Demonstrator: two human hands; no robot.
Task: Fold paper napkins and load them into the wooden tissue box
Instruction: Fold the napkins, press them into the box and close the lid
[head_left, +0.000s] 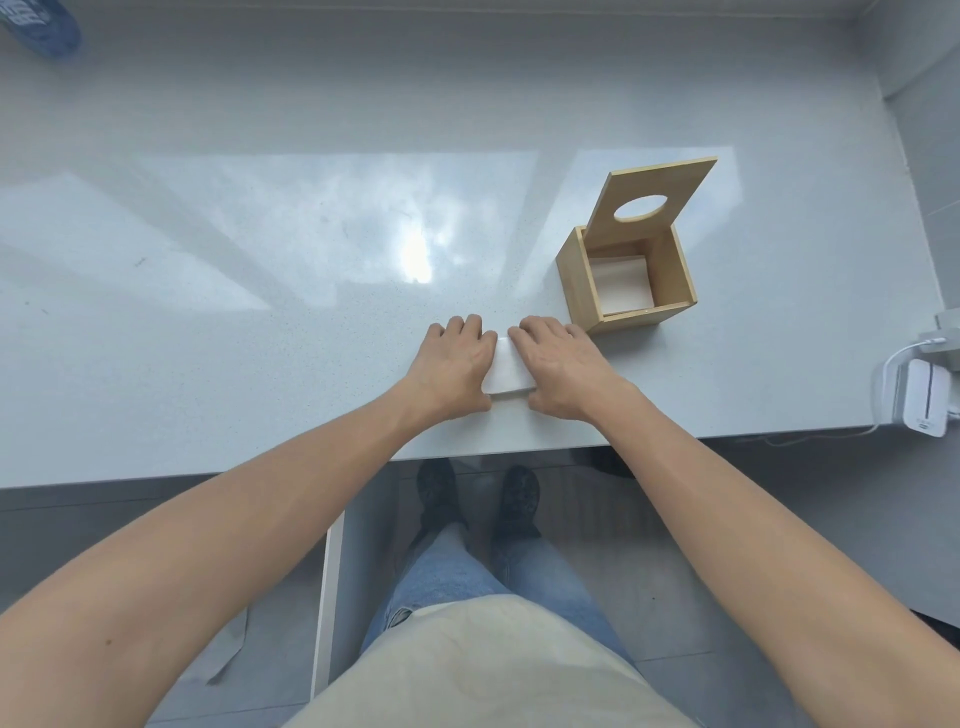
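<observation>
Your white folded paper napkin lies flat on the pale grey glossy table, just before the square light-wood tissue box; your left hand and right hand press palm-down on its two ends, neither grip closed around anything; the box stands open, its round-holed wooden lid tilted back, white napkins inside.

Both bare forearms are stretched forward and angled inward. The left hand is laid palm down, fingers spread flat and pressed downward. The right hand is set just beside it, likewise flattened, thumb tucked toward the body.
</observation>
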